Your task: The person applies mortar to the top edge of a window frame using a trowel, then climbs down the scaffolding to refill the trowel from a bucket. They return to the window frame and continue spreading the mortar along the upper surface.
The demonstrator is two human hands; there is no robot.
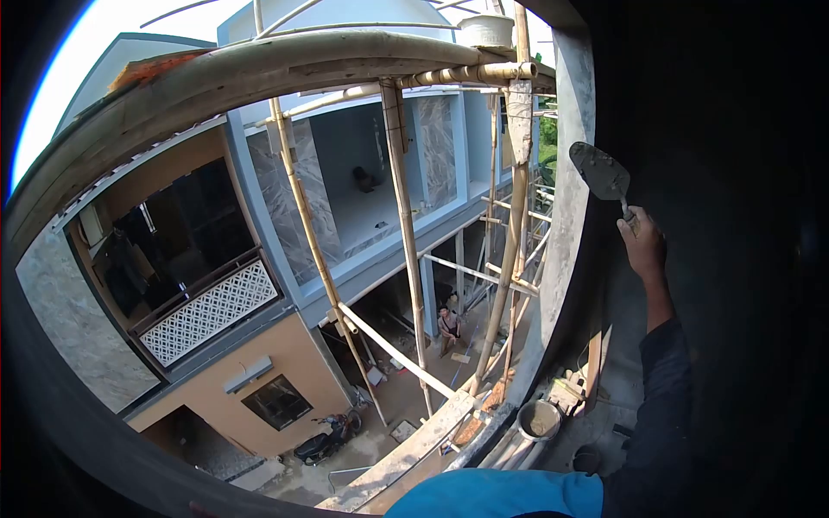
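My right hand (pixel 643 243) is closed round the handle of a trowel (pixel 600 173) and holds it up, with the arm stretched forward. Grey mortar marks show on the trowel's blade. The blade's tip overlaps the edge of the grey plastered wall edge (pixel 574 95) beside the opening. Below the arm, a bucket of mortar (pixel 541 420) stands by the foot of the opening. My left hand is out of the picture.
Bamboo scaffolding poles (pixel 404 233) cross the opening, with a plank (pixel 406 457) low down and a white bucket (pixel 486 32) overhead. A dark bucket (pixel 587 458) stands on the floor. Far below are a person (pixel 448 326) and a motorcycle (pixel 326 439) in the yard.
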